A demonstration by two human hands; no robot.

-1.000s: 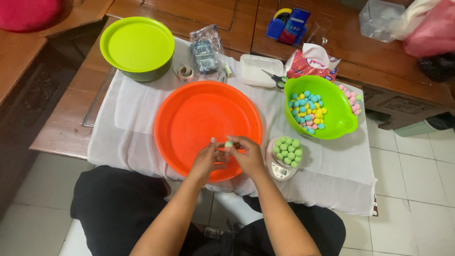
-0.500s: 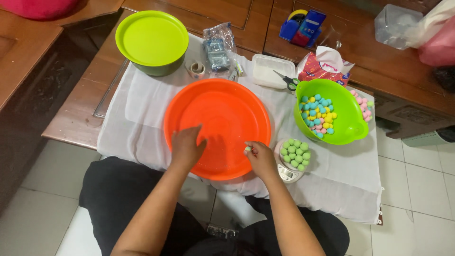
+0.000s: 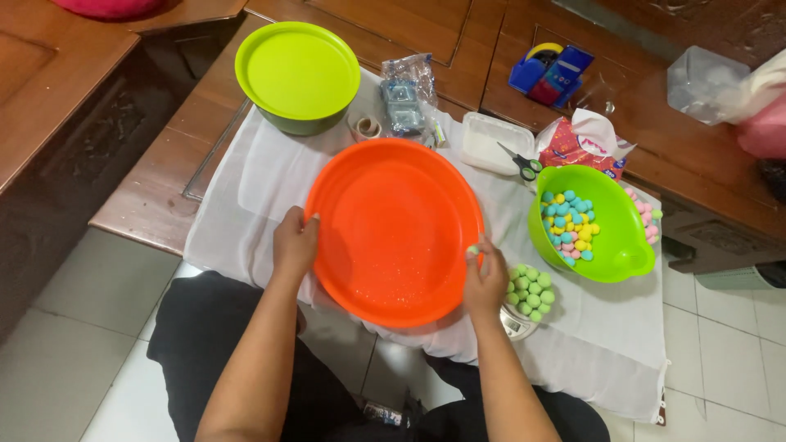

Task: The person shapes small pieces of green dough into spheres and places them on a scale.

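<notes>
A large orange basin (image 3: pixel 393 229) sits in the middle of the frame on a white cloth (image 3: pixel 254 176) that covers the surface; its inside shows only a wet sheen and specks. The left hand (image 3: pixel 295 241) holds the basin's left rim, fingers curled over the edge in a closed grip. The right hand (image 3: pixel 487 278) rests at the basin's lower right rim, and its grip is pressed together, pinching one small pale green ball (image 3: pixel 472 250) between thumb and fingertips.

Just right of that hand, a heap of green balls (image 3: pixel 530 290) fills a small dish standing on a kitchen scale (image 3: pixel 516 323); the heap is too crowded to count exactly. Further right, a lime green bowl (image 3: pixel 614 237) holds a mix of blue, yellow and pink balls, again too many to count. Behind its right edge some pink balls (image 3: pixel 645 214) show in another container, mostly hidden.

In the upper middle of the frame lie a white rectangular tub (image 3: pixel 487 139), one pair of scissors (image 3: pixel 520 164), a clear plastic packet (image 3: pixel 405 94) and a roll of tape (image 3: pixel 366 125). In the upper left stands a dark green bowl closed by a lime green lid (image 3: pixel 296 69). A red tissue pack (image 3: pixel 577 143) sits above the lime bowl.
</notes>
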